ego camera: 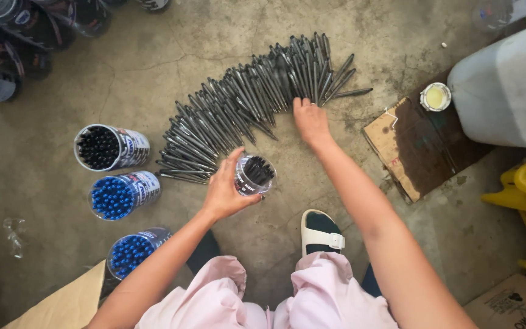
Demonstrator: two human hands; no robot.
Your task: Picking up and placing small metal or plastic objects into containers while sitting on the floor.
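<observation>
My left hand [225,192] grips a partly filled clear pen tub [254,175], my right hand [310,120] lies flat, holding nothing, on the many black pens [238,106] left on the floor [44,109], beside three full tubs [112,147].

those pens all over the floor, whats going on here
A person crouched on the concrete floor holds a clear tub, partly filled with black pens, in the left hand. The right hand rests on a long fan of loose black pens. To the left stand three filled tubs: one of black pens, two of blue pens.
</observation>
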